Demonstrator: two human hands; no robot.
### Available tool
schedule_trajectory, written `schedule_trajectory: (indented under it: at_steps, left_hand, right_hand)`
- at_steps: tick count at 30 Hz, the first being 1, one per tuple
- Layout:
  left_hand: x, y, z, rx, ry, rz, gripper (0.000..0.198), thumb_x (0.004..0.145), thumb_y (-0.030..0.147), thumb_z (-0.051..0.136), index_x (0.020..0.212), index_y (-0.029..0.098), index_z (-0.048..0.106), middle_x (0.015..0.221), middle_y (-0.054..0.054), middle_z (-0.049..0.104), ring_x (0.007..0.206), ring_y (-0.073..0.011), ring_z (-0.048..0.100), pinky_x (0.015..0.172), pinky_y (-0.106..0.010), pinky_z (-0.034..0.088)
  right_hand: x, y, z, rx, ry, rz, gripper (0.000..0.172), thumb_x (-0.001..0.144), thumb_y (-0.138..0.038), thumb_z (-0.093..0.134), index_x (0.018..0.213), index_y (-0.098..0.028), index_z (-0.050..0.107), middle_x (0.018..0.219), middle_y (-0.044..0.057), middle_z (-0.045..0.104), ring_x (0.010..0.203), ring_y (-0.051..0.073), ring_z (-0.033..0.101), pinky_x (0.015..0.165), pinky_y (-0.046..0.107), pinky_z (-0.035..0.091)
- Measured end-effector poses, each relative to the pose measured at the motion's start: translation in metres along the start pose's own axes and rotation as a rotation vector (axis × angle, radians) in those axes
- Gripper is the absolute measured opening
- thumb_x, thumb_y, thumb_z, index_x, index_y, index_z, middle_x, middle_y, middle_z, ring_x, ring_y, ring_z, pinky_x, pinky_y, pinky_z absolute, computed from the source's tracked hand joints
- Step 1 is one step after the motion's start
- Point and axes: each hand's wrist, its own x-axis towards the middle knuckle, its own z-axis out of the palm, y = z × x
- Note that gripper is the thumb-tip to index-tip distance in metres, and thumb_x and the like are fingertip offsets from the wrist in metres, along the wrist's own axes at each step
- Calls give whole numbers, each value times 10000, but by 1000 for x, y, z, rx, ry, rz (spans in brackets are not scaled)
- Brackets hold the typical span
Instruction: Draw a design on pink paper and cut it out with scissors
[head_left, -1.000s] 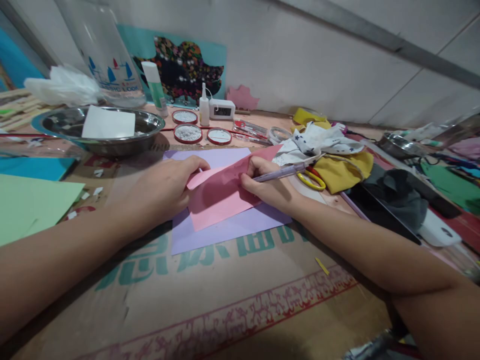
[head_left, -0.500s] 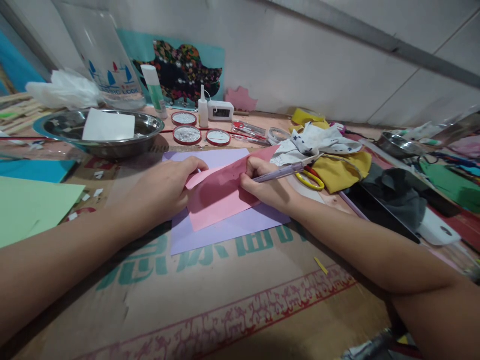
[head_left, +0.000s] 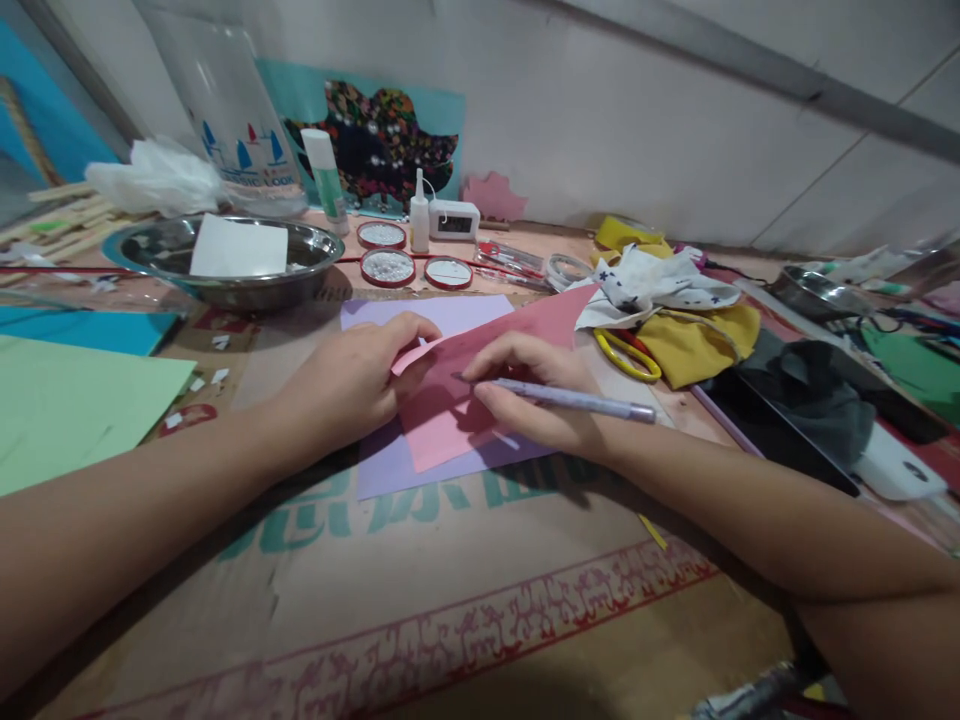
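A pink sheet of paper (head_left: pixel 480 350) lies folded on a purple sheet (head_left: pixel 450 460) spread over the cardboard-covered table (head_left: pixel 465 610). My left hand (head_left: pixel 352 380) presses on the pink sheet's left edge, fingers curled over the fold. My right hand (head_left: pixel 536 395) rests on the pink sheet's right part and grips a purple pen (head_left: pixel 577 399), whose tip points left at the paper. Yellow-handled scissors (head_left: pixel 626 355) lie just right of my right hand.
A metal bowl (head_left: pixel 225 265) with a white paper stands at the back left; round red-rimmed tins (head_left: pixel 388 265), glue bottles (head_left: pixel 418 215) and a small clock (head_left: pixel 455 218) are behind. Green (head_left: pixel 67 400) and blue paper lie left. Fabric scraps (head_left: pixel 675 300) and dark cloth (head_left: pixel 810 400) crowd the right.
My right hand has shifted down and left over the pink sheet, turning the pen so its tip points at the paper. The left hand holds its place; the view moved slightly.
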Motion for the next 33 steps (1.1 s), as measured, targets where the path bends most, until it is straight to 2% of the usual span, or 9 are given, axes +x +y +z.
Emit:
schedule_trajectory:
  at_steps: [5, 8, 15, 29, 33]
  left_hand:
    - [3, -6, 0, 35, -7, -6, 398, 998, 420, 386, 1233, 220, 637, 1093, -113, 762, 927, -313, 702, 776, -394, 516]
    - [6, -11, 1, 42, -14, -31, 389, 981, 387, 389, 1221, 213, 640, 1078, -122, 761, 922, -322, 701, 770, -410, 516]
    - [6, -13, 1, 24, -5, -39, 391, 979, 454, 364, 1158, 243, 641, 1031, -113, 767, 878, -330, 693, 740, -423, 510]
    - [4, -9, -1, 19, -18, -35, 360, 1000, 401, 376, 1179, 228, 636, 1064, -104, 759, 917, -302, 688, 766, -391, 483]
    - [5, -10, 1, 15, -15, -28, 371, 986, 405, 385, 1173, 220, 646, 1072, -118, 761, 922, -321, 694, 757, -400, 475]
  right_hand:
    - [9, 15, -14, -47, 146, -5, 254, 931, -394, 650, 807, -229, 501, 624, -24, 621, 518, 119, 570, 480, 234, 430]
    - [15, 23, -23, -42, 129, 51, 304, 910, -382, 668, 768, -240, 440, 549, -52, 575, 425, 103, 489, 430, 234, 366]
    - [22, 41, -25, -263, 168, 61, 279, 850, -269, 614, 685, -232, 393, 538, -65, 458, 488, 90, 425, 470, 230, 284]
    - [23, 45, -25, -223, 107, 74, 257, 852, -288, 605, 696, -228, 410, 565, -54, 481, 519, 101, 452, 490, 225, 297]
    - [24, 46, -25, -256, 107, 56, 258, 857, -291, 599, 695, -228, 408, 575, -53, 476, 529, 104, 453, 498, 233, 296]
